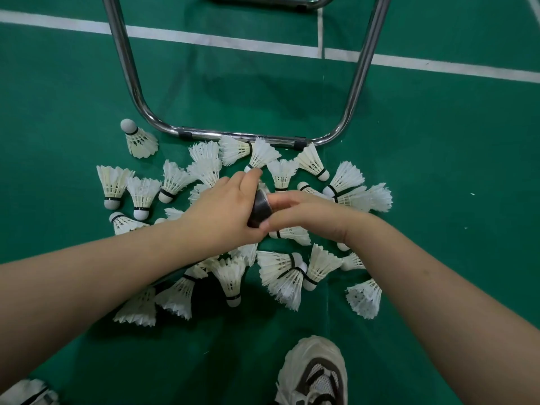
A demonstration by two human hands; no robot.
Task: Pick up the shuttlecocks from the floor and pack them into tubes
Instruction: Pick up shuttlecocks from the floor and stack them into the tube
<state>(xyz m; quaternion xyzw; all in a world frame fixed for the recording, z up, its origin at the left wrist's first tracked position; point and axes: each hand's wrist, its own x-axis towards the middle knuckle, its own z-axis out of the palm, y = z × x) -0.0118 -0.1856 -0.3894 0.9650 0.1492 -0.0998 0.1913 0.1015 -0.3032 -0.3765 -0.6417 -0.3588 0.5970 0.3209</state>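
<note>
Several white feather shuttlecocks (285, 277) lie scattered on the green court floor around my hands. My left hand (225, 211) grips a dark tube (261, 211), whose open end points away from me. Its thumb and fingers also pinch a shuttlecock (263, 154) by its cork at the tube's mouth. My right hand (306, 210) is closed around the tube's side from the right. Most of the tube is hidden by both hands.
A chrome tubular chair frame (233, 135) rests on the floor just beyond the pile. White court lines (222, 42) cross the far floor. My shoe (315, 372) is at the bottom centre, and another shuttlecock (27, 393) shows at the bottom left.
</note>
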